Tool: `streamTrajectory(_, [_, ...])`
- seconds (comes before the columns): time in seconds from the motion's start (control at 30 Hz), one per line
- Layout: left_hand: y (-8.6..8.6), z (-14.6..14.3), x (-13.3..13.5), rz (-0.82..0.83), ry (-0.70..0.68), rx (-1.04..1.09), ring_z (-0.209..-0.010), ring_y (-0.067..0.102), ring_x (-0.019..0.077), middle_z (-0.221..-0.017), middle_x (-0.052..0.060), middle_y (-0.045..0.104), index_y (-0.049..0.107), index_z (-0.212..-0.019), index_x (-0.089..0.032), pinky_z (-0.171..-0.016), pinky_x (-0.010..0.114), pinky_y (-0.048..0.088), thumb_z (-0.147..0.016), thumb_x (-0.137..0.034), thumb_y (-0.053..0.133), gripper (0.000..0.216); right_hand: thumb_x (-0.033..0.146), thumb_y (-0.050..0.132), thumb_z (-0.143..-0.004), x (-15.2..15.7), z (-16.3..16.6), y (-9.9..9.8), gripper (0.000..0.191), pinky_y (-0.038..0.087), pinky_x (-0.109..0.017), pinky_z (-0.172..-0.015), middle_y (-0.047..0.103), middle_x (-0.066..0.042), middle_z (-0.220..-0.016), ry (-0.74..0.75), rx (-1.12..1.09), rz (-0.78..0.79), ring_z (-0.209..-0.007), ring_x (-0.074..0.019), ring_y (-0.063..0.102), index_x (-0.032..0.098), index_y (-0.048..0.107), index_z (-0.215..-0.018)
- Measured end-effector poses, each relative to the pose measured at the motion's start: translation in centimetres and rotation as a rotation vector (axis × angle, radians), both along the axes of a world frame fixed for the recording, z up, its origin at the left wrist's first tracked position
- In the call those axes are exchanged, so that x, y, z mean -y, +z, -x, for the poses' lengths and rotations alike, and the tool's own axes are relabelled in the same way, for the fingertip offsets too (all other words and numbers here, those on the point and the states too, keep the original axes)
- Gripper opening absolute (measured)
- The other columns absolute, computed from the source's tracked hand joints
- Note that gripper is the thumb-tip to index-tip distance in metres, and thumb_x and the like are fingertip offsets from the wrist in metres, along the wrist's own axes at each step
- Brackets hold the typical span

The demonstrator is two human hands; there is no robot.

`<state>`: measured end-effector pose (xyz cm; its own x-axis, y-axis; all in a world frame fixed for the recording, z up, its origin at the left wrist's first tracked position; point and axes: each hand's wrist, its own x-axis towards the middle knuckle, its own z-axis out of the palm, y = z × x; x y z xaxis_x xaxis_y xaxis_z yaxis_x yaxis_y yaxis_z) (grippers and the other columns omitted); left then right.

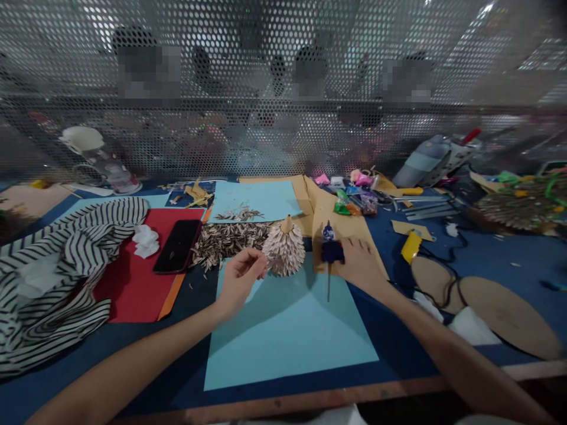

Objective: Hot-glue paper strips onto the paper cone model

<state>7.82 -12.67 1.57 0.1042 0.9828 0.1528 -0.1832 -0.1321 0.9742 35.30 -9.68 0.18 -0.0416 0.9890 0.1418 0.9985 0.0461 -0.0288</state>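
A small cone (284, 254) covered in overlapping pale, striped seed husks stands upright on light blue paper, its bare tan tip pointing up. Beside its left side is my left hand (243, 273), fingers curled and thumb pinched in; whatever the fingertips hold, if anything, is too small to make out. To the right of the cone, my right hand (359, 260) is closed around a dark blue glue gun (330, 250). Its nozzle points away from me and a glue stick (328, 286) sticks out of its back end. Behind the cone lies a heap of loose husks (225, 241).
A black phone (178, 246) lies on red paper (128, 283), near a striped cloth (66, 277). Small coloured packets (354, 195) sit at the back. Cardboard discs (505, 310) and a dark cord are at right. A perforated metal screen (266, 136) rises behind the table.
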Motion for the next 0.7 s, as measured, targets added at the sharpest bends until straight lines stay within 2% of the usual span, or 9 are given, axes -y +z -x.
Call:
streamTrajectory(0.13, [-0.2, -0.1, -0.1, -0.001, 0.017, 0.003, -0.054, 0.045, 0.0079, -0.060, -0.003, 0.051, 0.057, -0.074, -0.017, -0.053, 0.021, 0.037, -0.081, -0.036, 0.062, 0.021, 0.019, 0.052, -0.071, 0.4, 0.2, 0.3, 0.032, 0.037, -0.043, -0.079, 0.056, -0.016, -0.104, -0.013, 0.037, -0.025, -0.100, -0.0330, 0.047, 0.014, 0.055, -0.103])
streamTrajectory(0.23, [-0.2, -0.1, -0.2, -0.006, 0.022, -0.003, -0.054, 0.046, 0.0077, -0.060, -0.003, 0.052, 0.057, -0.075, -0.017, -0.053, 0.021, 0.037, -0.082, -0.036, 0.062, 0.020, 0.014, 0.052, -0.069, 0.5, 0.7, 0.7, 0.039, 0.038, -0.046, -0.085, 0.054, -0.016, -0.112, 0.008, -0.056, -0.155, -0.107, -0.0338, 0.046, 0.015, 0.052, -0.108])
streamTrajectory(0.33, [0.0, -0.2, -0.2, -0.014, 0.024, -0.012, -0.054, 0.046, 0.0075, -0.060, -0.003, 0.052, 0.057, -0.075, -0.017, -0.053, 0.021, 0.037, -0.082, -0.035, 0.061, 0.020, 0.011, 0.050, -0.072, 0.6, 1.6, 0.5, 0.042, 0.040, -0.043, -0.093, 0.051, -0.015, -0.116, 0.211, -0.354, -0.220, -0.113, -0.0291, 0.047, 0.015, 0.047, -0.114])
streamTrajectory(0.4, [0.1, -0.3, -0.2, -0.011, 0.035, -0.016, -0.054, 0.046, 0.0074, -0.059, -0.003, 0.052, 0.057, -0.074, -0.017, -0.053, 0.021, 0.037, -0.082, -0.035, 0.062, 0.021, 0.017, 0.053, -0.077, 0.7, 2.6, 0.0, 0.041, 0.043, -0.041, -0.093, 0.049, -0.015, -0.117, 0.373, -0.561, -0.168, -0.111, -0.0270, 0.049, 0.016, 0.044, -0.117])
streamTrajectory(0.47, [0.2, -0.3, -0.3, -0.009, 0.045, -0.021, -0.054, 0.046, 0.0076, -0.059, -0.003, 0.052, 0.057, -0.074, -0.017, -0.053, 0.021, 0.037, -0.082, -0.036, 0.062, 0.021, 0.024, 0.059, -0.076, 0.8, 3.7, -0.5, 0.054, 0.045, -0.043, -0.093, 0.046, -0.015, -0.123, 0.455, -0.702, -0.092, -0.113, -0.0274, 0.050, 0.018, 0.038, -0.125])
streamTrajectory(0.57, [0.4, -0.4, -0.3, -0.027, 0.045, -0.035, -0.054, 0.047, 0.0078, -0.058, -0.003, 0.052, 0.058, -0.075, -0.017, -0.054, 0.021, 0.038, -0.082, -0.036, 0.062, 0.021, 0.027, 0.068, -0.070, 0.5, 5.3, -1.2, 0.081, 0.036, -0.046, -0.104, 0.037, -0.018, -0.137, 0.520, -0.815, -0.009, -0.128, -0.0302, 0.039, 0.018, 0.024, -0.138])
streamTrajectory(0.7, [0.8, -0.5, -0.4, -0.045, 0.045, -0.054, -0.055, 0.047, 0.0082, -0.059, -0.003, 0.052, 0.057, -0.075, -0.017, -0.054, 0.021, 0.038, -0.082, -0.037, 0.061, 0.021, 0.038, 0.076, -0.064, -0.5, 6.7, -1.6, 0.105, 0.029, -0.049, -0.109, 0.029, -0.021, -0.145, 0.543, -0.863, -0.017, -0.135, -0.0333, 0.031, 0.018, 0.010, -0.143])
